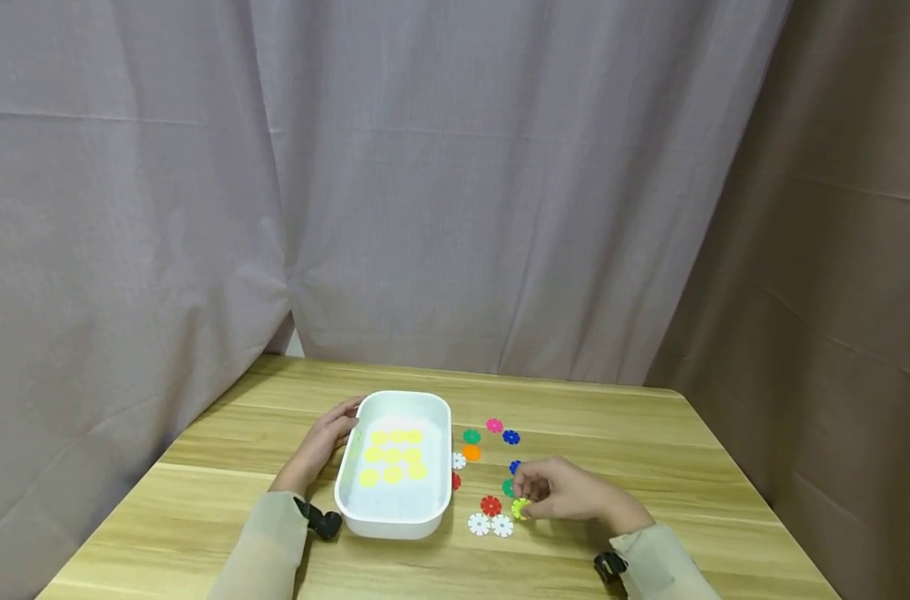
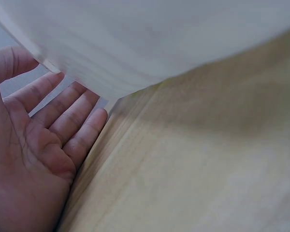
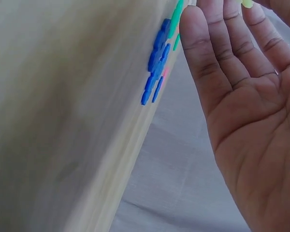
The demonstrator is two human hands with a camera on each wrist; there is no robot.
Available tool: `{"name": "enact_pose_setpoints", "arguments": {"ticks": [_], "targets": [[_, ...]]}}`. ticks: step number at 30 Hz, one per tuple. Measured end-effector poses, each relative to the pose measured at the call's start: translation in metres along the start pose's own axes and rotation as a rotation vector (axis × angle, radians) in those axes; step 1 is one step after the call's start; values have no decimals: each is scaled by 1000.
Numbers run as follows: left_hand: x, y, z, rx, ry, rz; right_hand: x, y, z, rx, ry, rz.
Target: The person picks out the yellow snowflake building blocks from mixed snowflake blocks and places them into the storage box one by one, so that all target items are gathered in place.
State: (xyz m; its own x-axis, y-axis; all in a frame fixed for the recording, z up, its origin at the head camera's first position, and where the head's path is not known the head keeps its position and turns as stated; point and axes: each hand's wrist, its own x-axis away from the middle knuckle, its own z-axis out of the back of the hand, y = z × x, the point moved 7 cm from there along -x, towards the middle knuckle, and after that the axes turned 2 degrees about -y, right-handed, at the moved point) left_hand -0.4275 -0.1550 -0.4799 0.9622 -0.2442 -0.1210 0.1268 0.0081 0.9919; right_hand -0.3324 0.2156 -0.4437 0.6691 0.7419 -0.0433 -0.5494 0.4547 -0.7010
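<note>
A white rectangular tray (image 1: 393, 528) stands on the table with several yellow discs (image 1: 392, 475) lying in rows inside. My left hand (image 1: 327, 442) rests along its left side, the extended fingers touching the outer wall in the left wrist view. To the tray's right, my right hand (image 1: 567, 493) pinches a yellow-green notched plastic disc (image 1: 520, 509) between thumb and finger at table level. Only a small bit of that disc (image 3: 247, 3) shows at the top of the right wrist view. Beside this hand lie a green disc (image 1: 508, 487) and a blue disc (image 1: 515, 467), both partly hidden.
Red (image 1: 490, 506) and white discs (image 1: 479, 524) lie near the right hand. Farther back are orange (image 1: 472, 452), green (image 1: 472, 436), pink (image 1: 494, 425) and blue discs (image 1: 511, 437). Grey curtains (image 1: 455, 208) hang behind the wooden table (image 1: 612, 425).
</note>
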Motion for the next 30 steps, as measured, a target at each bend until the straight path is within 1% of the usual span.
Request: {"name": "enact_pose_setpoints", "arguments": {"ticks": [4, 7, 12, 15, 18, 21, 25, 30], "targets": [[-1, -1, 0, 2, -12, 2, -3, -4, 2, -9, 5, -19], [-1, 0, 2, 2, -8, 1, -7, -10, 4, -20, -5, -19], [-1, 0, 1, 2, 3, 3, -21, -22, 6, -18, -6, 24], [-1, -2, 1, 5, 15, 21, -33, -33, 7, -25, 1, 57], [-1, -3, 1, 8, 18, 24, -49, -47, 10, -31, 5, 80], [-1, -3, 1, 10, 16, 17, -69, -61, 15, -27, -6, 89], [-1, -3, 2, 7, 18, 13, -101, -79, 15, -13, -60, 73], [-3, -2, 0, 17, 7, 4, -140, -95, 4, -2, -133, 61]]}}
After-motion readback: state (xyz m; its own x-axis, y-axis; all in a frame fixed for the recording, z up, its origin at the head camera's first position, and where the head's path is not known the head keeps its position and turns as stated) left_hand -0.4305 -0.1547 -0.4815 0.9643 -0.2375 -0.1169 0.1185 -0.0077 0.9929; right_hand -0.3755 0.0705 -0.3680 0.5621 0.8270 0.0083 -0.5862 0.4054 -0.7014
